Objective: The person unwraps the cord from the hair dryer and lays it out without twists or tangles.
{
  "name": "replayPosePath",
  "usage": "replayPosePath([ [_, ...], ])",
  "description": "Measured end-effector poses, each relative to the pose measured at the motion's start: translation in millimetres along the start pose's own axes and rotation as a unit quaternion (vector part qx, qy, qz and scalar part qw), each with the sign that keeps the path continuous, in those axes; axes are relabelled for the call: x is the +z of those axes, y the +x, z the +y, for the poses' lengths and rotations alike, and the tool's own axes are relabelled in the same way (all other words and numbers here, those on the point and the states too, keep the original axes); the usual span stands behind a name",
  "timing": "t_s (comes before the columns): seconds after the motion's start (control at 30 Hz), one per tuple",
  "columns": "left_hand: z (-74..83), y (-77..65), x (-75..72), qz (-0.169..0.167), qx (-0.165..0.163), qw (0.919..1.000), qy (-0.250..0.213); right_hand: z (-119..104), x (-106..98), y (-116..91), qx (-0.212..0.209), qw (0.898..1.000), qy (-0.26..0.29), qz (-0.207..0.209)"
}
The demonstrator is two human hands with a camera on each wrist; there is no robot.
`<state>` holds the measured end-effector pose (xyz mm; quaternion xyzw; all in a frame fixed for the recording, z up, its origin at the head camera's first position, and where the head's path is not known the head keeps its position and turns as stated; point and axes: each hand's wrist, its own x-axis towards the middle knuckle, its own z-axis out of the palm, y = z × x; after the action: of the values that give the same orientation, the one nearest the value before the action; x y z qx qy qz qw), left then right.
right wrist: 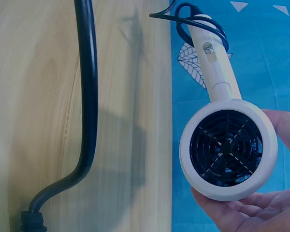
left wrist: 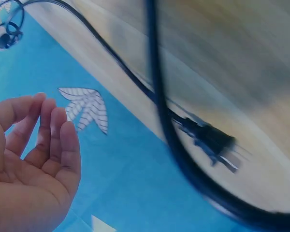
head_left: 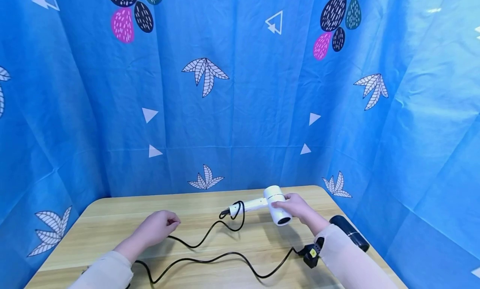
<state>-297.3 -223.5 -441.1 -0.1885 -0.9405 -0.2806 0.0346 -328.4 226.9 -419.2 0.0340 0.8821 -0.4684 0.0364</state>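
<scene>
In my right hand (head_left: 297,206) I hold a white hair dryer (head_left: 273,197) by its barrel, the thumb on one side and fingers on the other. Its shadow falls on the table below. The handle points left, with the black cord (head_left: 208,232) looped round its end. Black intake grille (right wrist: 225,148) faces the right wrist camera. My left hand (head_left: 159,225) hovers over the left half of the table; in the left wrist view its thumb and loosely bent fingertips meet with nothing between them. Beyond that hand, the cord ends in a black two-pin plug (left wrist: 216,140).
The light wooden table (head_left: 123,214) has blue patterned curtains (head_left: 232,114) behind and beside it. At its right edge lies a black cylinder (head_left: 349,232). Another black cable (head_left: 221,257) runs across the front to a black box (head_left: 311,255) at my right wrist.
</scene>
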Motion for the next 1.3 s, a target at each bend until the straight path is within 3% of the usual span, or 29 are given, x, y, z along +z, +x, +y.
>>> replayPosePath([
  [0.3,28.3,7.2,11.5,0.006,0.008,0.9999,-0.010,1.4,1.3,1.4,0.004,1.000,0.002,0.000],
  [0.67,49.5,13.8,24.5,0.006,0.022,0.9996,-0.014,3.9,2.3,2.2,0.005,1.000,0.002,0.000],
  [0.97,67.9,19.1,34.9,-0.004,0.068,0.9973,-0.026,2.1,2.3,1.0,0.008,1.000,-0.006,0.004],
  [1.3,93.1,25.8,45.1,-0.006,0.088,0.9958,-0.024,3.3,2.9,1.5,0.005,1.000,-0.007,0.006],
])
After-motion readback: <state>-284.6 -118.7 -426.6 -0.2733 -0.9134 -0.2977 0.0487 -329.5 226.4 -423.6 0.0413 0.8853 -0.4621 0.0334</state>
